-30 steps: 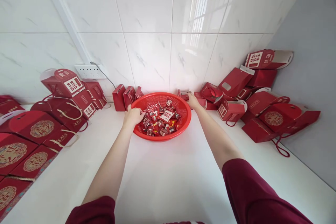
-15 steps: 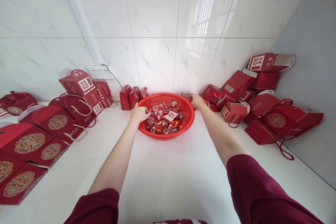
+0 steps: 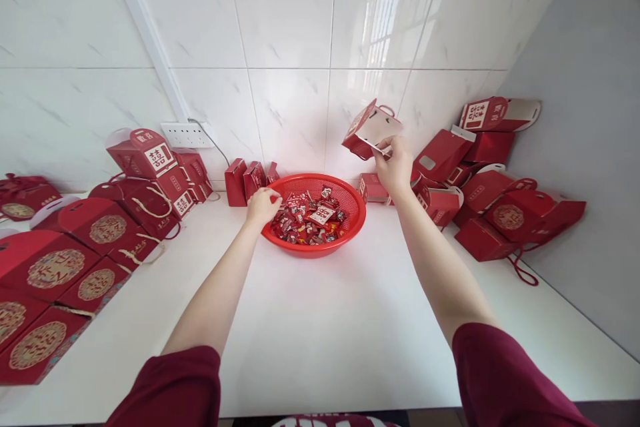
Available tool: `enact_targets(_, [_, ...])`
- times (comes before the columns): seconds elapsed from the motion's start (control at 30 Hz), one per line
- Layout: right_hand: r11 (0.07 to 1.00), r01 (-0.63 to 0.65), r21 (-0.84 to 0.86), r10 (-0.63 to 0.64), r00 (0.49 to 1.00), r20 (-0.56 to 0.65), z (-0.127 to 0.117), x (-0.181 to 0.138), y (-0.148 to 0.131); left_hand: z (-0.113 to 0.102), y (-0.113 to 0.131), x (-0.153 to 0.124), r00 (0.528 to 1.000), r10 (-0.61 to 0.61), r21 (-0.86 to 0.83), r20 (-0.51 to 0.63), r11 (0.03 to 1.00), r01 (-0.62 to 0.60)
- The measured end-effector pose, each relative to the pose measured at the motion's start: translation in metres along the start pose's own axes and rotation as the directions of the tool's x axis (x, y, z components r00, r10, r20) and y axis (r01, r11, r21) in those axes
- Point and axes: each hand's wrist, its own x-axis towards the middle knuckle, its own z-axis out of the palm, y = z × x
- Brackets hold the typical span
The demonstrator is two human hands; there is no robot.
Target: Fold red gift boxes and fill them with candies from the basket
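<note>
A red plastic basket [image 3: 350,223] with several red wrapped sweets [image 3: 310,217] stands on the white counter near the tiled wall. My left hand [image 3: 263,205] rests on the basket's left rim, fingers curled over the sweets; whether it holds one is hidden. My right hand [image 3: 395,163] is raised above and to the right of the basket, pinching a small red gift box [image 3: 369,128] by its open white flap, tilted in the air.
Piles of red gift boxes lie at the right [image 3: 493,180] and at the left [image 3: 140,173], with larger flat red boxes [image 3: 45,267] at the far left. Three small boxes [image 3: 247,180] stand behind the basket. A wall socket [image 3: 181,135] is above them.
My right hand has lifted a small red gift box from behind the basket up into the air. My left hand stays at the basket's left rim.
</note>
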Motion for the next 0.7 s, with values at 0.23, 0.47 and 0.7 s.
enact_targets(0.23, [0.786, 0.048, 0.616, -0.323, 0.882, 0.343, -0.081, -0.093, -0.062, -0.047, 0.002, -0.045, 0.980, 0.133, -0.179, -0.149, 0.971, -0.159])
enact_targets(0.47, [0.724, -0.138, 0.676, -0.509, 0.554, 0.658, -0.073, -0.139, -0.071, -0.081, 0.032, -0.113, 0.924, 0.361, -0.476, -0.123, 0.796, -0.374])
enact_targets(0.7, [0.712, -0.349, 0.609, -0.384, 0.532, 0.755, -0.038, -0.171, -0.053, -0.062, 0.047, -0.160, 0.853, 0.505, -0.464, 0.133, 0.792, -0.397])
